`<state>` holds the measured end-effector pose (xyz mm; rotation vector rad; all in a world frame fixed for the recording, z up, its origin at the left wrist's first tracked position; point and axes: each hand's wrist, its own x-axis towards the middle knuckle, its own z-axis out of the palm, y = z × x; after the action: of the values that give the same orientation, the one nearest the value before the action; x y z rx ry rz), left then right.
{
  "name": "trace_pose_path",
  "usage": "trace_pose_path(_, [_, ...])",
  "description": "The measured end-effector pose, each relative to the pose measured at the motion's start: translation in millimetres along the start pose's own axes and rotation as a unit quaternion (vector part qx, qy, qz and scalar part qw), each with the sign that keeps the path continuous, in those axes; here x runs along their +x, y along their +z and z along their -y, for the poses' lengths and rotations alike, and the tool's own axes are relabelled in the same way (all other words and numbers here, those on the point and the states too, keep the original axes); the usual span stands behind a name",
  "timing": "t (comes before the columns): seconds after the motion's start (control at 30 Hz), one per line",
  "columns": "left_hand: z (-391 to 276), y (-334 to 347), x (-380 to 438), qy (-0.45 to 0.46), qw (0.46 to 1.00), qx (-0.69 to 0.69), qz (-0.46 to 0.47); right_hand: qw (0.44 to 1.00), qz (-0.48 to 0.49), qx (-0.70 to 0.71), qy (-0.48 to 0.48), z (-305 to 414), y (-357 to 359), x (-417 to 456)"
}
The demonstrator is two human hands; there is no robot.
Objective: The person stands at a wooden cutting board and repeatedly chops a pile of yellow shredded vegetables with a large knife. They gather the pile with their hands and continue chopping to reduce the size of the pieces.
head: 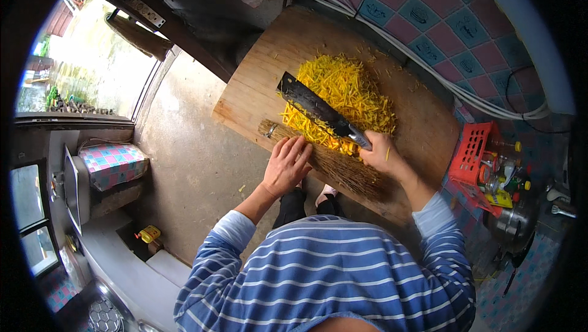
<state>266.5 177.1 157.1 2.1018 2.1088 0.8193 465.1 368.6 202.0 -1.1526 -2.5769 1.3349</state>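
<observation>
My right hand (384,151) grips the handle of a dark cleaver (317,105), its broad blade lying across a heap of finely shredded yellow vegetable (353,86). Bits of shred cling to the blade. Along the near edge of the wooden board (250,88) lies a brush of bound twigs (347,171), with a metal band near its left end. My left hand (285,160) is wrapped over this brush near the banded end, fingers on top, thumb hidden. Some thicker yellow pieces (344,145) show between the blade and the brush.
A red plastic basket (471,153) with bottles and packets stands right of the board. White cables (413,59) run along the tiled wall behind it. To the left are the concrete floor (183,144), a doorway and a counter (110,258). A yellow bottle (149,234) sits low beside the counter.
</observation>
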Motion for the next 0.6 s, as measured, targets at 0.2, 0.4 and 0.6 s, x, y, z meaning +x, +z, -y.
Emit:
trace_pose_path(0.2, [12.0, 12.3, -12.8, -0.009, 0.997, 0.021, -0.073, 0.981, -0.133, -0.131, -0.042, 13.7, 16.8, 0.3])
trace_pose_path(0.4, [11.1, 15.2, -1.1, -0.041, 0.993, 0.028, -0.106, 0.984, -0.108, -0.133, -0.036, -36.6, 29.0, 37.4])
trace_pose_path(0.6, [-2.2, 20.0, -10.2, -0.085, 0.991, 0.017, -0.102, 0.979, -0.055, -0.19, 0.053, -3.5, 24.9, 18.0])
